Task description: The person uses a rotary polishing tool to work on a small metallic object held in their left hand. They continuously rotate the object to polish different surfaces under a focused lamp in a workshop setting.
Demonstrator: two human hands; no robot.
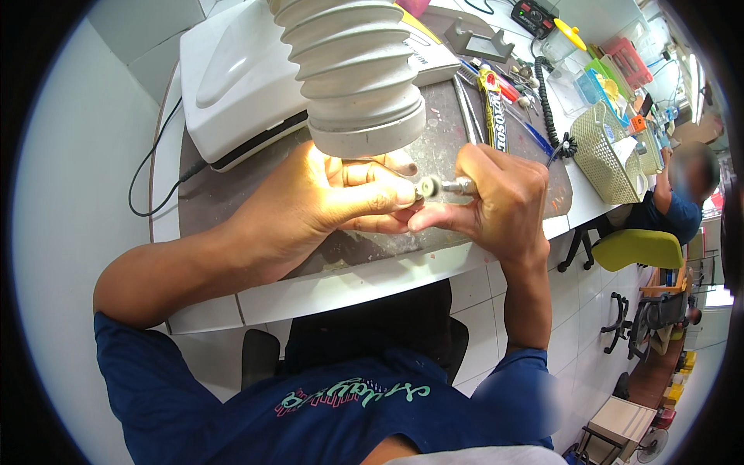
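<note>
black cable (139, 194): one, curving along the left edge of the table. dark grey mat (211, 203): one, worn and stained, spread on a white-edged table. white housing (236, 70): one, bulky, smooth, at the upper left. left hand (341, 198): thumb and fingers drawn together, pinching a small round piece at their tips, brightly lit. ribbed white hose (353, 77): one, wide, its mouth just above the left hand. small round piece (428, 186): one, at the left thumb tip, between the two hands over the mat; finer form too small to tell. metal handpiece (465, 187): one, slim, its end pointing left at the piece. grey metal stand (482, 45): one, at the mat's far side. yellow and black packet (494, 116): one, narrow, among assorted hand tools. right hand (505, 194): fingers curled round the handpiece, thumb extended toward the left fingertips. coiled black cord (545, 93): one. cream basket (603, 151): one, perforated, holding mixed items. yellow-green chair (639, 249): one, with a person (673, 217) in dark blue beside it.
</note>
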